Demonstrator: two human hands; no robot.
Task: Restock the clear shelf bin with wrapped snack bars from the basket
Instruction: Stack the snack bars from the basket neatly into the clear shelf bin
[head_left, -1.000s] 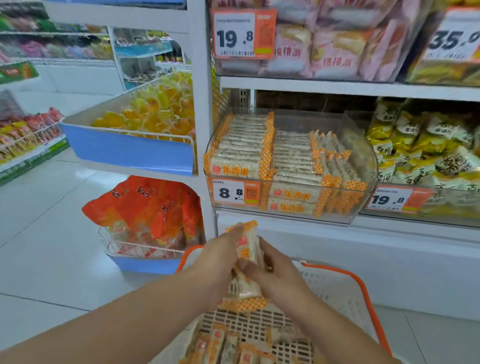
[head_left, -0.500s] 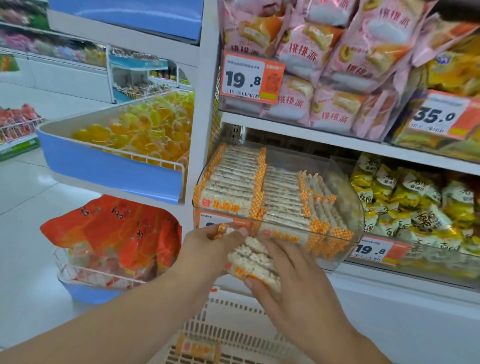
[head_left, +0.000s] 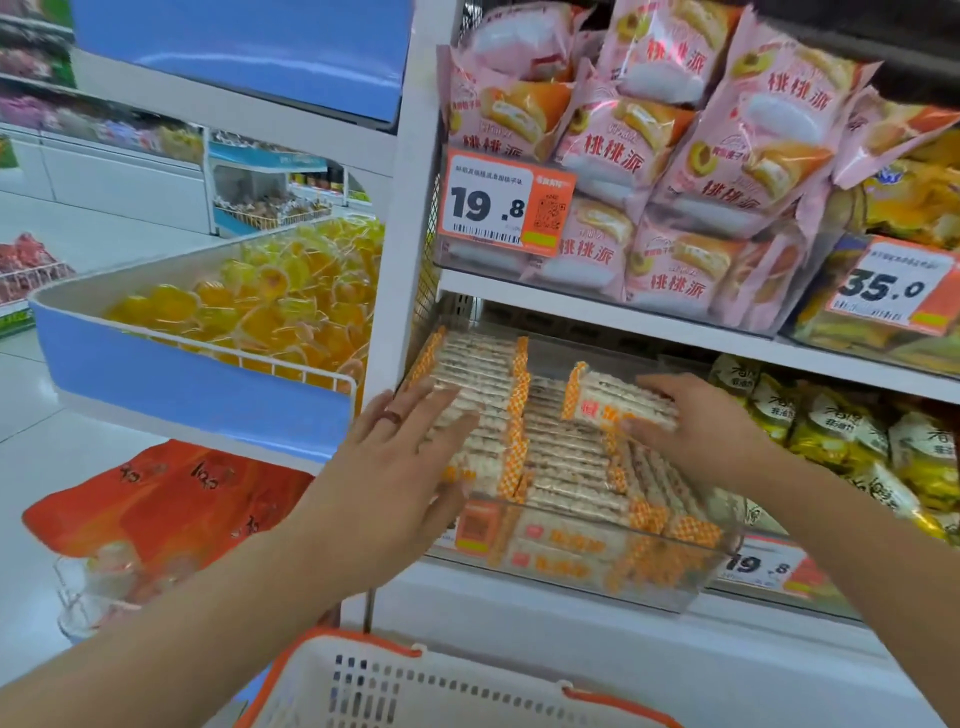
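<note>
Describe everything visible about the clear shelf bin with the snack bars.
The clear plastic shelf bin sits on the white lower shelf, beside the white upright post. Its walls are transparent and glossy, with rounded front corners. Inside lie rows of white wrapped snack bars with orange checked ends, nearly to the rim. An orange label shows at its front. The left hand lies flat on the left row; the right hand holds a small stack of bars above the right side.

Standing in a bright shop aisle with a pale glossy tile floor (head_left: 62, 467). Facing white metal shelving (head_left: 400, 208) carrying pink pastry packets (head_left: 675, 171) above and yellow-green packets (head_left: 857, 431) lower right. Showing orange price tags (head_left: 506, 202), a blue-fronted tray (head_left: 171, 384) of yellow jelly cups (head_left: 270, 306), orange bags (head_left: 171, 499) below, more shelves (head_left: 130, 156) far left.
</note>
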